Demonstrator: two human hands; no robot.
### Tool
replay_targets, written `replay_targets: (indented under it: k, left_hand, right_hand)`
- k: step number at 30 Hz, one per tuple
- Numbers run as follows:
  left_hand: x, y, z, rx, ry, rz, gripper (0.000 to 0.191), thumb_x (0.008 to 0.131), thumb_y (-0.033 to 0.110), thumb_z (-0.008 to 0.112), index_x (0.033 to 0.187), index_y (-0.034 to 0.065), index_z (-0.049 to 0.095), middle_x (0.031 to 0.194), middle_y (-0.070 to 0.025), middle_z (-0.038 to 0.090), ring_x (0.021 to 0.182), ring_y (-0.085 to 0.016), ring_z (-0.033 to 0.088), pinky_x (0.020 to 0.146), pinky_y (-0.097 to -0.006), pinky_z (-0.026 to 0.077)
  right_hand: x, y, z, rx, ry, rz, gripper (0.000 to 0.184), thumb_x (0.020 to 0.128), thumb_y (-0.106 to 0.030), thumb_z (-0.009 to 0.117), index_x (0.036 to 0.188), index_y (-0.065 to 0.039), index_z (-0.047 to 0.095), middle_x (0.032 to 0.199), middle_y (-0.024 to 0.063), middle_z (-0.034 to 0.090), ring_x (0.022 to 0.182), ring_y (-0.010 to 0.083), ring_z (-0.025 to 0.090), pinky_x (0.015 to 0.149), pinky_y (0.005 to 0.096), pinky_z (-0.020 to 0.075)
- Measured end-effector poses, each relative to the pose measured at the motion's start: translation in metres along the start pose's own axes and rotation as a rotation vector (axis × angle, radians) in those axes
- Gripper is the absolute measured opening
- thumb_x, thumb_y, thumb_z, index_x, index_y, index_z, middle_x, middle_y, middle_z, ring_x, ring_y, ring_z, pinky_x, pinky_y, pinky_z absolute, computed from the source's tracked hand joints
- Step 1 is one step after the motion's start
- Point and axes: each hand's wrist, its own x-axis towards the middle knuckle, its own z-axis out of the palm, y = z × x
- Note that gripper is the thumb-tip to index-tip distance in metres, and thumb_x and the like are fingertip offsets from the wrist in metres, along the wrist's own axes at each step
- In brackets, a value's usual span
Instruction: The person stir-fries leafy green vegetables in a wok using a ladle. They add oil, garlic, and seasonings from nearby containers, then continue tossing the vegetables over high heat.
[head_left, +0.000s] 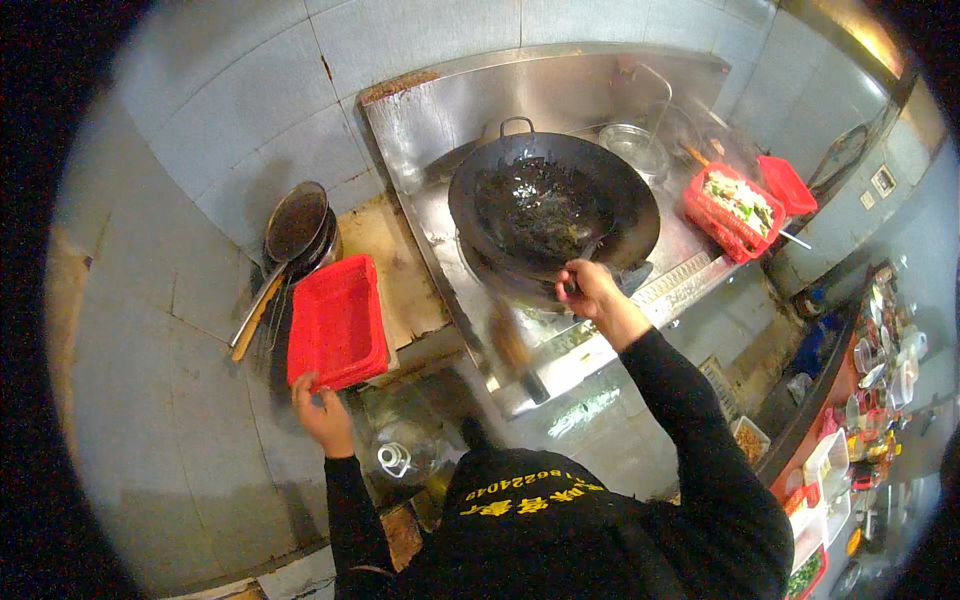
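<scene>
A large black wok (555, 206) sits on the steel stove, with dark, glossy contents at its bottom. My right hand (589, 289) is closed around a dark handle at the wok's near rim; whether it belongs to the wok or to a ladle, I cannot tell. At the left, my left hand (322, 412) touches the near edge of a red plastic basket (337, 322), its thumb and fingers apart; its grip is unclear. That basket looks stacked on others like it.
Strainers (298, 221) rest on a pot at the left. Red baskets of chopped food (739, 206) stand on the stove's right side, near a glass-like bowl (630, 142). A brush-like tool (517, 352) lies at the stove's front. Several containers line the right counter.
</scene>
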Motion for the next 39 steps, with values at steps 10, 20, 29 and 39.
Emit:
replay_targets:
  k: [10, 20, 29, 39]
  left_hand:
    - [0.008, 0.116, 0.065, -0.371, -0.351, 0.401, 0.013, 0.076, -0.003, 0.057, 0.088, -0.0009, 0.060, 0.093, -0.0160, 0.064, 0.088, -0.033, 0.061, 0.082, -0.0393, 0.050]
    - [-0.003, 0.140, 0.093, -0.679, -0.377, 0.348, 0.016, 0.074, -0.005, 0.057, 0.087, 0.0031, 0.063, 0.089, -0.0122, 0.066, 0.084, -0.031, 0.063, 0.077, -0.0379, 0.050]
    - [-0.019, 0.153, 0.101, -0.773, -0.503, 0.467, 0.014, 0.073, -0.003, 0.058, 0.083, 0.0049, 0.063, 0.087, -0.0092, 0.067, 0.080, -0.031, 0.063, 0.076, -0.0386, 0.049]
    - [-0.117, 0.208, 0.166, -0.657, -1.290, 0.878, 0.014, 0.077, 0.011, 0.062, 0.090, 0.0061, 0.065, 0.088, -0.0153, 0.064, 0.085, -0.036, 0.061, 0.073, -0.0457, 0.049]
  right_hand:
    - [0.085, -0.048, 0.002, 0.617, -0.014, 0.003, 0.010, 0.088, -0.004, 0.047, 0.078, -0.003, 0.048, 0.061, 0.0017, 0.050, 0.052, 0.0125, 0.052, 0.044, 0.0232, 0.0471]
    - [0.029, -0.059, -0.003, 0.941, -0.470, 0.165, 0.013, 0.077, 0.005, 0.046, 0.071, -0.004, 0.040, 0.065, 0.0032, 0.046, 0.049, 0.0120, 0.044, 0.045, 0.0214, 0.0393]
    - [0.017, -0.019, -0.050, -0.565, 0.035, -0.509, 0.007, 0.084, -0.011, 0.055, 0.089, -0.007, 0.057, 0.067, 0.0104, 0.055, 0.058, 0.0233, 0.055, 0.052, 0.0342, 0.0465]
    - [-0.041, -0.091, -0.113, -1.635, 0.458, -0.806, 0.023, 0.082, -0.012, 0.054, 0.102, -0.002, 0.060, 0.082, 0.0258, 0.065, 0.082, 0.0443, 0.065, 0.074, 0.0525, 0.0507]
